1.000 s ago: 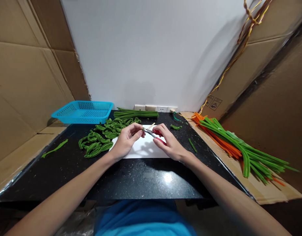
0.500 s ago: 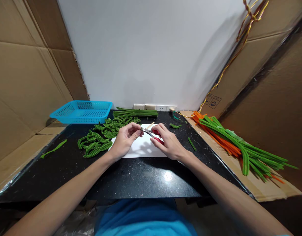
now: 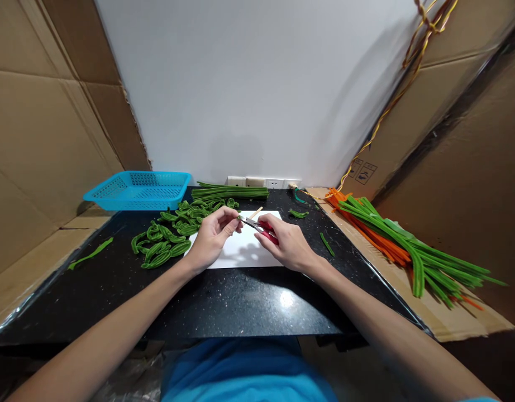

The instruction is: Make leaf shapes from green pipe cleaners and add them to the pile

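My left hand [image 3: 213, 237] pinches a small green pipe cleaner piece [image 3: 239, 217], mostly hidden by the fingertips. In my right hand [image 3: 291, 244] is a pair of pliers [image 3: 254, 224] with red handles, its metal jaws pointing left, close to the pinched piece. Whether the jaws touch it I cannot tell. Both hands are over a white sheet [image 3: 241, 255], where a thin wooden stick [image 3: 256, 213] lies just behind them. Left of my left hand, several looped green pipe cleaners [image 3: 160, 248] are heaped on the black tabletop [image 3: 224, 304].
A blue basket [image 3: 142, 205] stands at the back left. Straight green pipe cleaners [image 3: 230, 193] lie near the socket strip [image 3: 257, 182]. On cardboard at right rest green stems [image 3: 433, 259] and orange stems [image 3: 378, 239]. A twisted cable [image 3: 391, 106] runs down the right corner.
The plier jaws have drawn slightly right, away from my left fingertips. My left hand has stayed almost still, its pinch unchanged.
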The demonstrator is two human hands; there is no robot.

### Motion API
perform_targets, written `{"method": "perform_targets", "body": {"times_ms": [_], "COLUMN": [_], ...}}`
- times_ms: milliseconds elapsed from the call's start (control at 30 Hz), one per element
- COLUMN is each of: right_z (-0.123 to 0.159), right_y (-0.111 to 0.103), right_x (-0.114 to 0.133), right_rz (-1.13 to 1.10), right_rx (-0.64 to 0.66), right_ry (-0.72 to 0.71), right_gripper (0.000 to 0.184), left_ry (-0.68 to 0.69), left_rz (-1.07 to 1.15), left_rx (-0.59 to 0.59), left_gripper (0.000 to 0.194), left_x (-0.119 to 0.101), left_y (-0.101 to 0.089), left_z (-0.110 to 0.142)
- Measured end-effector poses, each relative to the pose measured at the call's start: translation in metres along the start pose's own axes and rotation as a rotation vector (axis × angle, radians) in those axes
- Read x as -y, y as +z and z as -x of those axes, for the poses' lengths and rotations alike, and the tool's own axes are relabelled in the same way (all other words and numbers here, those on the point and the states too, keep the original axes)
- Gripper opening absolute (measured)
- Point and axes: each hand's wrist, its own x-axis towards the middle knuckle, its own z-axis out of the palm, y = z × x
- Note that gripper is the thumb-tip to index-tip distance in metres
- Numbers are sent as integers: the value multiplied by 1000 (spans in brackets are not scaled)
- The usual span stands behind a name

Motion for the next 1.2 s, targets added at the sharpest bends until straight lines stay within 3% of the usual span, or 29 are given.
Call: {"method": "perform_targets", "body": {"times_ms": [267, 700, 1200], "right_z": [1, 2, 4], "right_y": [0, 7, 8], "right_x": [0, 5, 6], "right_rz": [-11, 217, 300], "right_rx": [-1, -88, -94], "right_ry": [0, -35, -37], "right_gripper": [25, 30, 42], "left_ry": [1, -52, -46], "left_rz": [-4, 2, -77], "left_rx": [21, 27, 10], "left_gripper": [23, 23, 26], "left_x": [0, 3, 8], "left_y": [0, -1, -3], "left_z": [-1, -2, -3]}}
